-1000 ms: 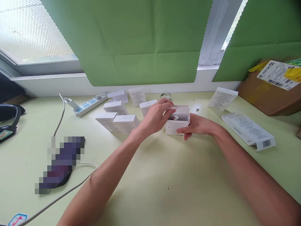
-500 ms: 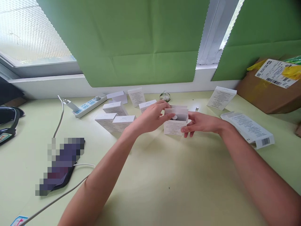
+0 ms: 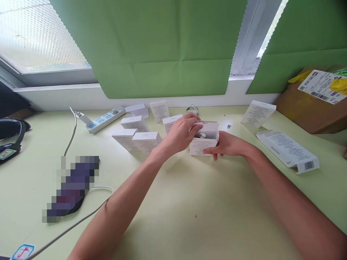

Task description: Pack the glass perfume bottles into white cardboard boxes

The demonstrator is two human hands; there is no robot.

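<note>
A small white carton [image 3: 200,150] with fine printed text stands upright on the table, its top open. Inside it shows a round shiny top [image 3: 202,135] of something whose body is hidden. My right hand [image 3: 226,143] grips the carton's right side, thumb across the front and other fingers mostly behind. At the upper left edge, my left hand [image 3: 187,130] is closed, thumb and fingers pinching about a top flap; the exact contact is partly hidden. Behind stands a glass bottle [image 3: 192,109], partly covered by my left hand.
Several closed white cartons [image 3: 146,142] stand to the left, another carton [image 3: 258,113] at the back right. A flattened carton [image 3: 288,150] lies to the right, near a brown box [image 3: 311,104]. A power strip [image 3: 105,121], cable, pixelated dark object [image 3: 73,191] and small metal piece [image 3: 229,126] also lie there.
My left thumb has lifted from the carton's opening toward the left flap, showing more of the round top. My right thumb has slid left across the front. The view has shifted slightly.
</note>
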